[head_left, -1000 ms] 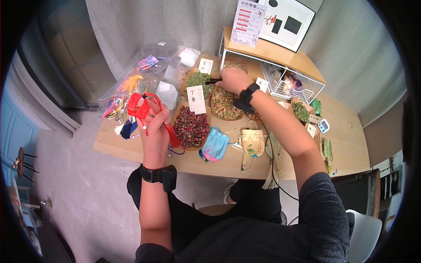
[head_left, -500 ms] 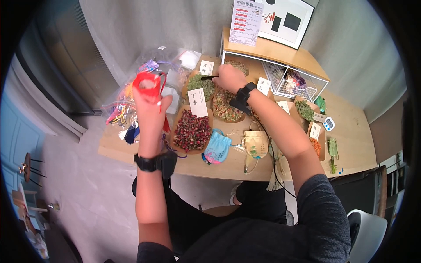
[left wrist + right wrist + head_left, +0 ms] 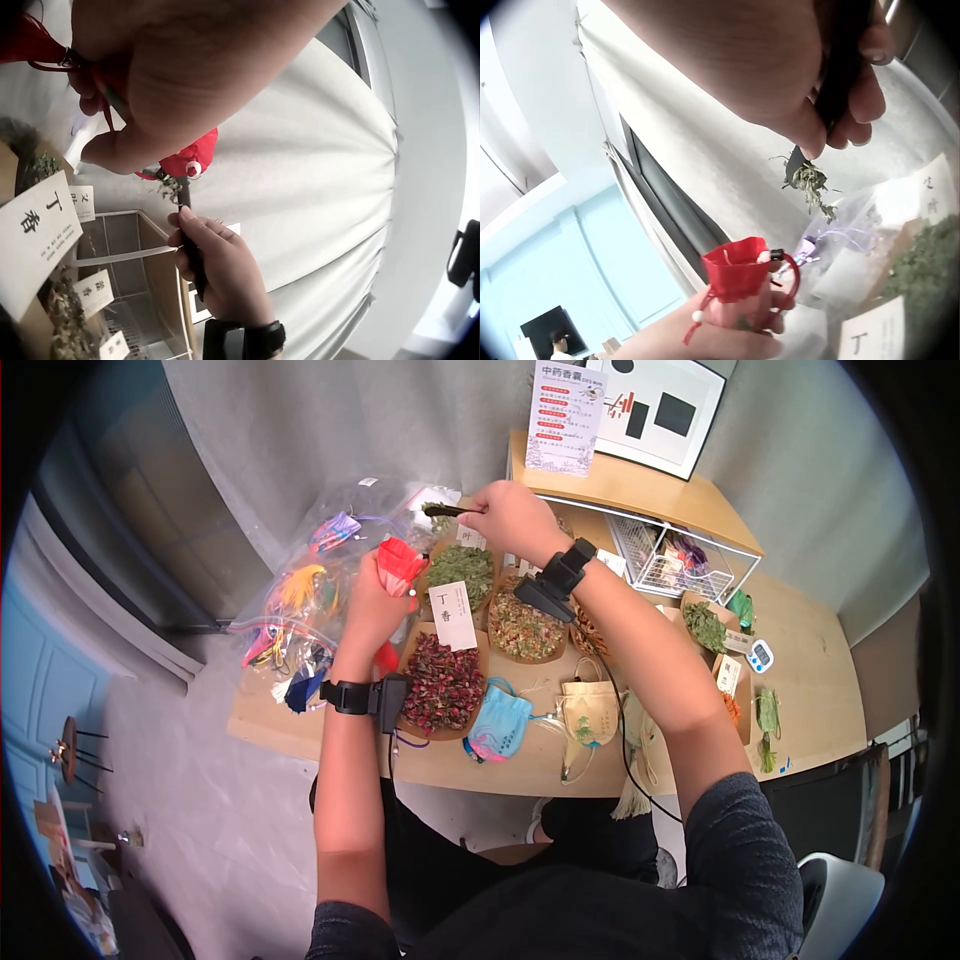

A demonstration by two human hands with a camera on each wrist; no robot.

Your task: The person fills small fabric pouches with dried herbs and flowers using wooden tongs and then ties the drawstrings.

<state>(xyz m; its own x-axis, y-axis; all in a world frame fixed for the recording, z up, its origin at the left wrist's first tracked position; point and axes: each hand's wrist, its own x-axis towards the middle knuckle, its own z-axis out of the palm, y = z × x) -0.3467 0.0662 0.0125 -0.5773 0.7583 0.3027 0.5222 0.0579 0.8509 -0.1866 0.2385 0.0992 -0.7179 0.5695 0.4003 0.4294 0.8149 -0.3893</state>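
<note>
My left hand (image 3: 372, 610) grips a small red drawstring pouch (image 3: 400, 560), its mouth open and facing up in the right wrist view. A white bead and a red cord hang at its side. My right hand (image 3: 520, 522) holds a black scoop (image 3: 455, 511) by its handle. A small heap of dried green herb (image 3: 810, 181) lies on the scoop's tip, with some strands hanging over the edge. The scoop is raised over the back of the tray of green herb (image 3: 463, 572), to the upper right of the pouch in the head view.
Trays of dark red rosebuds (image 3: 440, 685) and mixed dried flowers (image 3: 527, 622) stand in front, with a white name card (image 3: 453, 615). Blue (image 3: 499, 722) and cream pouches (image 3: 590, 710) lie near the table's front edge. A clear bag of tassels (image 3: 305, 580) lies left; a shelf (image 3: 620, 475) stands behind.
My right hand has lifted from the green herb tray, bringing up the scoop with herb on it. My left hand has shifted slightly right and turned the red pouch.
</note>
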